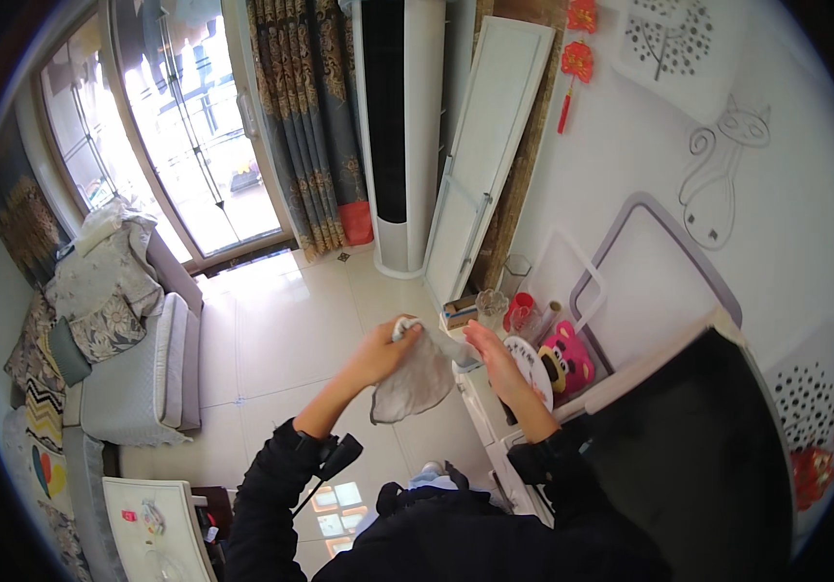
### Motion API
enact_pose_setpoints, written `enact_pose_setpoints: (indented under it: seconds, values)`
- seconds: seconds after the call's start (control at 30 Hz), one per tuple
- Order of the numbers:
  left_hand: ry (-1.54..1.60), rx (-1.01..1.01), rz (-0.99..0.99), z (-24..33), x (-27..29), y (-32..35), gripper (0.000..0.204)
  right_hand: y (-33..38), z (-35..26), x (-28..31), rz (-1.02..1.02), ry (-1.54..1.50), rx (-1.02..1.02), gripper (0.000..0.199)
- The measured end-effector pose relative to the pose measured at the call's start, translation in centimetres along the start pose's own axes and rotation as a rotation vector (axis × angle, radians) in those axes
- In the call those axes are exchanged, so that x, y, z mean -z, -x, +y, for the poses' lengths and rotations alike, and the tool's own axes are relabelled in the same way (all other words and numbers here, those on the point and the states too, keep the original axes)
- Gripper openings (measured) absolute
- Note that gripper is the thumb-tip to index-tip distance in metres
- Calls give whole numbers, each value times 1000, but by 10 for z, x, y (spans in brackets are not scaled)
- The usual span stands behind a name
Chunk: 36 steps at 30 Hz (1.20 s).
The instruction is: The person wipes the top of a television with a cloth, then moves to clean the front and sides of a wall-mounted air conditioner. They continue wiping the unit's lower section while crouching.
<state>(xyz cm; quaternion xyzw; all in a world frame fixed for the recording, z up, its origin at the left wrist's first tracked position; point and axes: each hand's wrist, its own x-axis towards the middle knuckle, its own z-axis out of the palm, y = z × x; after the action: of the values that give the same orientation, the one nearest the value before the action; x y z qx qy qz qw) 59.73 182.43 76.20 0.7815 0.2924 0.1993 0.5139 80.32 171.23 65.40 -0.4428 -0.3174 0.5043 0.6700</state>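
A thin grey cloth (419,380) hangs from my left hand (380,351), its upper edge pinched between thumb and fingers. To the right, my right hand (499,361) is raised with its fingers stretched out, apart from the cloth. A pale, blurred thing (448,347) shows between the two hands; its kind I cannot make out. Beside my right hand, on the white cabinet (483,415), stand a round white plate with dark markings (531,369) and a pink bear figure (572,355). Behind them are a red cup (519,310), a clear glass (491,305) and a small brown box (460,311).
A large black screen (689,466) stands at the right on the cabinet. At the far side is a tall white air conditioner (415,145) beside a leaning white panel (495,145). A grey sofa (136,378) and a white table (160,543) are at the left.
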Motion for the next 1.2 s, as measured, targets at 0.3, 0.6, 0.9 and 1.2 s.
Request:
enact_pose_setpoints:
  seconds: [0.3,0.6,0.9,1.2]
  values:
    - [-19,-168,4,-12,72,-131,27,-120,41,-20,-318,379,-38,60]
    - [-287,-207,-58,-54,213,-282,30,-275,51,-49,-35,414,-379,55]
    - [-293,-428,-1019,-101,191,-407,53,-380,19,-69,113,-721,-154,43]
    - [65,-754,-702,-97,169,-558,22,-435,-104,8,929,-171,444,43]
